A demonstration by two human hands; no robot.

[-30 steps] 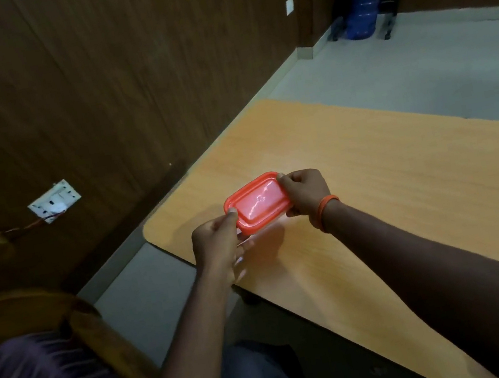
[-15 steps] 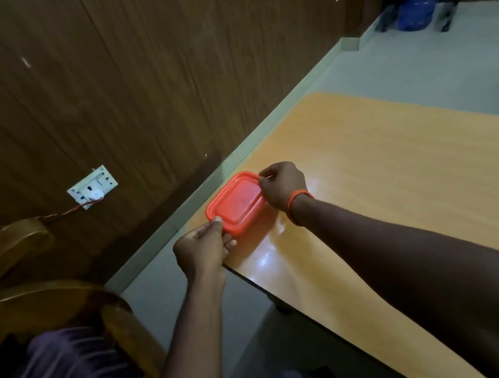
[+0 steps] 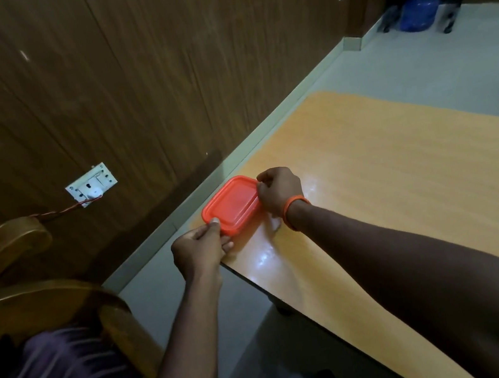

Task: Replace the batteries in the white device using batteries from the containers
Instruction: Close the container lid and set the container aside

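Together, left hand and right hand fingers pinch ends of the red container.

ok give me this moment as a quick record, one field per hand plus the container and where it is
object: red container, closed
location: at the near corner of the orange table; resting or just above it, cannot tell
left hand: pinches the container's near corner, thumb on top
right hand: grips the container's far end, fingers curled
wrist: orange wristband on the right arm
white device: not in view
batteries: none visible
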